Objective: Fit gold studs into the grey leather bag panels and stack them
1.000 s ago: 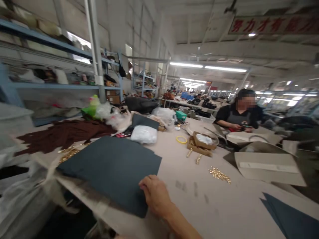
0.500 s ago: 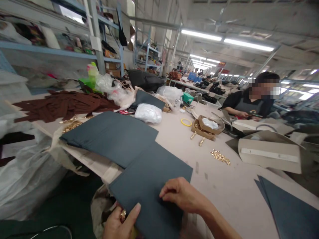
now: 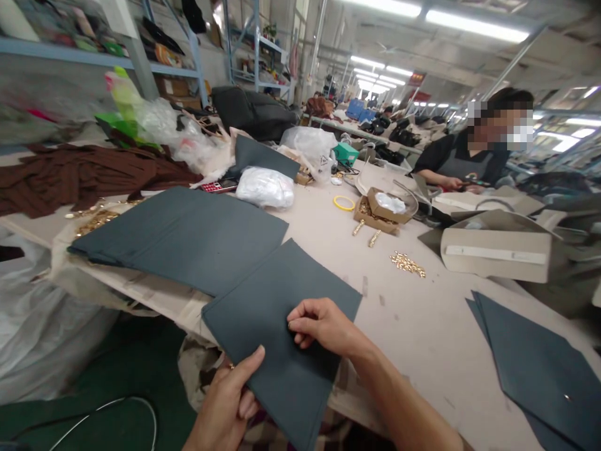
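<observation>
A dark blue-grey flat panel (image 3: 263, 313) lies tilted at the table's near edge, its lower part sticking out over the edge. My left hand (image 3: 230, 394) grips its near left side, thumb on top and fingers curled underneath; a bit of gold shows by those fingers. Above the middle of the panel my right hand (image 3: 319, 326) is closed in a pinch; whatever sits between the fingertips is too small to make out. Behind lies a stack of similar panels (image 3: 197, 235). Farther right is a small heap of gold metal pieces (image 3: 407, 264).
More panels (image 3: 530, 369) lie at the right, one with a small shiny fitting. Cardboard boxes (image 3: 382, 213), a yellow ring (image 3: 344, 203), a plastic-wrapped bundle (image 3: 265, 188) and brown strips (image 3: 89, 175) are on the table. A co-worker (image 3: 469, 156) sits across, near beige bag parts (image 3: 495, 250).
The view has tipped downward. My left hand has come farther into view, its fingers now showing curled under the panel. My right hand stays pinched over the panel's middle.
</observation>
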Demonstrator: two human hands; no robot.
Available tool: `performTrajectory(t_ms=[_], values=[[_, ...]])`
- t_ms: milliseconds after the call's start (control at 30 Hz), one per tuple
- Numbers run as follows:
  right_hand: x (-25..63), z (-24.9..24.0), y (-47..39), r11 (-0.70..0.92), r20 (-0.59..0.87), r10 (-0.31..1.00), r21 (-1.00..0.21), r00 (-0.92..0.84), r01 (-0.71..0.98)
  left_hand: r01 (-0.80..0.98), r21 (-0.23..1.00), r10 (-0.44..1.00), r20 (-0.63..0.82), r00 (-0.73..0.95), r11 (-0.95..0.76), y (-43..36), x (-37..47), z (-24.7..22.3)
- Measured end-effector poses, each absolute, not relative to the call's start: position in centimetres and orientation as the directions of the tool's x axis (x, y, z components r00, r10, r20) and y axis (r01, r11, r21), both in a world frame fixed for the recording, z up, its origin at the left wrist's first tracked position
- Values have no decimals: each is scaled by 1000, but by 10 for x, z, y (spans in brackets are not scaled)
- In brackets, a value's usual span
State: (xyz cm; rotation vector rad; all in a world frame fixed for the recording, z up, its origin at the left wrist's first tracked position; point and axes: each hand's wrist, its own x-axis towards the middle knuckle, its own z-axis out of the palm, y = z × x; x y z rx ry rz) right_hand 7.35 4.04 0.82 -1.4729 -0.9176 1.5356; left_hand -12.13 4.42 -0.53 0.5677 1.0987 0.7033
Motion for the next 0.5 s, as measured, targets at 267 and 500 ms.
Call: performTrajectory(t_ms=[267, 500], values=[[76, 7, 38, -423, -420, 906, -891, -54, -165, -261, 635, 686, -656, 316, 727, 47, -120, -5], [72, 8, 37, -410, -405, 912, -902, -64, -138, -256, 631, 681, -668, 299, 732, 45, -121, -4]])
